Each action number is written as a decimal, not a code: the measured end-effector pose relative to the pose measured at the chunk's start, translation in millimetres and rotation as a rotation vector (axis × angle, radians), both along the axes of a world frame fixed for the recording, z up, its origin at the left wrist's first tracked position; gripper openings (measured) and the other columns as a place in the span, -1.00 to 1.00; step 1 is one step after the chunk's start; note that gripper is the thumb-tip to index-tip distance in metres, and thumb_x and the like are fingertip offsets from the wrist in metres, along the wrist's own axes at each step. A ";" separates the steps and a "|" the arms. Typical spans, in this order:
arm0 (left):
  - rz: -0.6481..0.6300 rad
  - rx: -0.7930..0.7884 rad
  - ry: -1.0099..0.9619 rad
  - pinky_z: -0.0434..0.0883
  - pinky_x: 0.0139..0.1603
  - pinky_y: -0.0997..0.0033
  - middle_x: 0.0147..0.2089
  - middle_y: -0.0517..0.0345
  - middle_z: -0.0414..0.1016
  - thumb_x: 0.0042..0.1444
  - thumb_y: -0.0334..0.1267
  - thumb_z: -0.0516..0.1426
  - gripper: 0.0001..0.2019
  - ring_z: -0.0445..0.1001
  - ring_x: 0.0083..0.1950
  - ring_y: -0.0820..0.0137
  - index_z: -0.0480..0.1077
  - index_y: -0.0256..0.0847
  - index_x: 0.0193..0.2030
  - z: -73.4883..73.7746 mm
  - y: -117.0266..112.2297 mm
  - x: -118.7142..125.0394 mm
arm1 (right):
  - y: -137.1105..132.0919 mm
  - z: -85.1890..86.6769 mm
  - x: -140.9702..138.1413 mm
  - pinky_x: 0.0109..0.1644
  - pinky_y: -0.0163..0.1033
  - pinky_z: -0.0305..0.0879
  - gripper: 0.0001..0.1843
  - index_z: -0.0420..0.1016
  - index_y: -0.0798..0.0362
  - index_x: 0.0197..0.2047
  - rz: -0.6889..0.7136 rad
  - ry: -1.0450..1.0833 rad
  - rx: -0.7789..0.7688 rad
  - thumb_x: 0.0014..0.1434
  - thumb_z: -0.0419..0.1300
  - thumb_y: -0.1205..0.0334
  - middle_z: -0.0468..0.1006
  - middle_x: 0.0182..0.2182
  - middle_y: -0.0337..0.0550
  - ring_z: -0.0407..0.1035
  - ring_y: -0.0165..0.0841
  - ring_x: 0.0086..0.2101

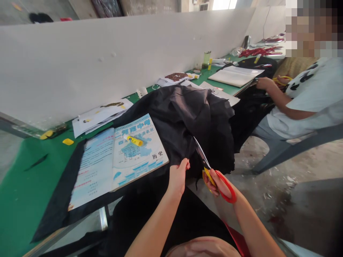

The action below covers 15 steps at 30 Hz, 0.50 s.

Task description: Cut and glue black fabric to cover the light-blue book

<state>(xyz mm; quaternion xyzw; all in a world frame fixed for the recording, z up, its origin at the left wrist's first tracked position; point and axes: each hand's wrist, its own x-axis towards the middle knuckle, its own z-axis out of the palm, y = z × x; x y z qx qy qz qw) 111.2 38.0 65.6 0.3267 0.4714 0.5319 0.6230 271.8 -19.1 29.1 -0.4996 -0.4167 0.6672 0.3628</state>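
My left hand (178,175) pinches the edge of a black cloth (184,117) that is heaped on the green table (21,185) and hangs over its front edge. My right hand (218,184) grips scissors (211,171) with red and yellow handles. Their blades point up into the cloth just right of my left hand. An open blue and white booklet (118,157) lies on the cloth to the left, with a yellow glue stick (134,140) on top of it.
A white board (107,57) runs along the table's back. Papers (99,114) and small yellow pieces (68,141) lie near it. At the right a seated person (300,96) holds yellow scissors beside an open book (234,75). Scraps litter the concrete floor (281,178).
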 end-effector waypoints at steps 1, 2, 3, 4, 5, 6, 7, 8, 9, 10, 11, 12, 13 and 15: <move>0.004 -0.001 -0.006 0.26 -0.27 0.45 -0.60 0.23 0.25 -0.04 -0.26 0.17 -0.72 0.27 -0.45 0.51 0.26 -0.27 -0.68 0.5 0.6 0.1 | 0.8 2.7 0.5 -0.67 -0.41 -0.03 -0.43 0.22 0.06 -0.44 0.008 -0.013 0.007 0.18 -0.18 -0.29 0.08 -0.72 -0.41 -0.06 -0.58 -0.74; 0.013 -0.007 -0.017 0.26 -0.29 0.46 -0.60 0.24 0.25 -0.04 -0.26 0.17 -0.72 0.27 -0.45 0.51 0.26 -0.27 -0.68 1.4 1.5 0.3 | 1.5 5.7 1.3 -0.66 -0.41 -0.03 -0.43 0.23 0.07 -0.43 0.022 -0.028 0.004 0.19 -0.17 -0.29 0.08 -0.72 -0.41 -0.06 -0.58 -0.74; 0.026 -0.017 -0.036 0.25 -0.30 0.46 -0.60 0.24 0.25 -0.05 -0.25 0.17 -0.72 0.27 -0.46 0.52 0.27 -0.28 -0.68 2.6 2.5 0.6 | 2.0 8.8 2.4 -0.66 -0.41 -0.03 -0.44 0.23 0.07 -0.43 0.040 -0.045 -0.004 0.19 -0.16 -0.28 0.07 -0.71 -0.41 -0.07 -0.58 -0.74; 0.044 -0.032 -0.062 0.25 -0.31 0.46 -0.60 0.24 0.25 -0.05 -0.24 0.18 -0.72 0.27 -0.47 0.52 0.28 -0.28 -0.67 4.0 3.5 0.9 | 2.2 11.5 3.7 -0.66 -0.41 -0.03 -0.45 0.23 0.07 -0.43 0.055 -0.062 -0.017 0.19 -0.15 -0.28 0.06 -0.71 -0.42 -0.08 -0.59 -0.74; 0.065 -0.050 -0.095 0.26 -0.31 0.45 -0.60 0.23 0.26 -0.05 -0.22 0.19 -0.73 0.27 -0.47 0.52 0.30 -0.29 -0.66 5.4 4.4 1.2 | 2.1 13.6 5.1 -0.66 -0.42 -0.04 -0.45 0.23 0.07 -0.42 0.067 -0.075 -0.032 0.18 -0.14 -0.28 0.05 -0.70 -0.43 -0.09 -0.59 -0.74; 0.086 -0.070 -0.127 0.27 -0.30 0.44 -0.59 0.22 0.28 -0.06 -0.20 0.20 -0.73 0.28 -0.48 0.52 0.32 -0.30 -0.64 6.8 5.1 1.5 | 1.8 14.8 6.3 -0.66 -0.42 -0.05 -0.46 0.23 0.06 -0.41 0.072 -0.079 -0.048 0.18 -0.13 -0.28 0.03 -0.70 -0.44 -0.10 -0.60 -0.73; 0.101 -0.090 -0.152 0.28 -0.29 0.42 -0.57 0.21 0.30 -0.07 -0.17 0.21 -0.73 0.29 -0.47 0.51 0.34 -0.31 -0.61 7.9 5.5 1.8 | 1.2 15.2 7.1 -0.66 -0.43 -0.07 -0.46 0.22 0.06 -0.40 0.065 -0.074 -0.063 0.17 -0.12 -0.28 0.02 -0.68 -0.44 -0.12 -0.60 -0.72; 0.111 -0.107 -0.164 0.29 -0.27 0.41 -0.56 0.20 0.32 -0.07 -0.14 0.22 -0.73 0.31 -0.47 0.50 0.36 -0.31 -0.59 8.8 5.8 2.0 | 0.4 14.8 7.5 -0.66 -0.44 -0.08 -0.46 0.22 0.06 -0.39 0.053 -0.059 -0.078 0.17 -0.12 -0.29 0.02 -0.67 -0.44 -0.13 -0.60 -0.71; 0.114 -0.116 -0.161 0.30 -0.26 0.40 -0.55 0.18 0.34 -0.08 -0.13 0.23 -0.72 0.33 -0.46 0.49 0.37 -0.32 -0.58 9.2 5.9 2.0 | -0.5 14.0 7.1 -0.65 -0.45 -0.09 -0.46 0.22 0.06 -0.39 0.040 -0.042 -0.090 0.16 -0.12 -0.29 0.02 -0.66 -0.44 -0.13 -0.60 -0.70; 0.111 -0.117 -0.144 0.30 -0.25 0.39 -0.55 0.17 0.35 -0.08 -0.12 0.23 -0.71 0.35 -0.45 0.48 0.38 -0.32 -0.58 9.1 5.8 1.9 | -1.4 13.0 6.1 -0.65 -0.45 -0.08 -0.45 0.22 0.06 -0.39 0.025 -0.029 -0.094 0.16 -0.13 -0.30 0.02 -0.66 -0.43 -0.13 -0.60 -0.69; 0.106 -0.111 -0.114 0.30 -0.24 0.39 -0.55 0.16 0.36 -0.08 -0.11 0.24 -0.71 0.36 -0.44 0.47 0.38 -0.32 -0.59 8.6 5.8 1.6 | -2.1 12.1 4.6 -0.64 -0.45 -0.07 -0.45 0.23 0.06 -0.39 0.014 -0.025 -0.087 0.17 -0.13 -0.30 0.02 -0.67 -0.43 -0.12 -0.60 -0.69; 0.103 -0.104 -0.080 0.31 -0.25 0.38 -0.55 0.15 0.37 -0.08 -0.11 0.23 -0.71 0.36 -0.44 0.46 0.37 -0.31 -0.60 7.8 5.7 1.2 | -2.7 11.4 2.6 -0.64 -0.44 -0.05 -0.44 0.23 0.06 -0.41 0.004 -0.033 -0.076 0.17 -0.14 -0.30 0.03 -0.68 -0.43 -0.10 -0.60 -0.70; 0.103 -0.097 -0.045 0.31 -0.26 0.38 -0.56 0.14 0.37 -0.08 -0.11 0.23 -0.70 0.36 -0.45 0.45 0.37 -0.31 -0.61 6.8 5.8 0.6 | -3.1 11.1 0.4 -0.63 -0.44 -0.02 -0.43 0.23 0.07 -0.44 -0.005 -0.050 -0.064 0.17 -0.14 -0.30 0.04 -0.69 -0.42 -0.07 -0.59 -0.70; 0.105 -0.091 0.008 0.31 -0.27 0.39 -0.57 0.14 0.38 -0.07 -0.11 0.22 -0.70 0.36 -0.46 0.45 0.36 -0.30 -0.62 4.8 6.1 -1.1 | -3.3 11.7 -3.4 -0.62 -0.41 0.05 -0.42 0.20 0.06 -0.51 -0.024 -0.091 -0.051 0.16 -0.13 -0.30 0.04 -0.73 -0.41 -0.02 -0.57 -0.72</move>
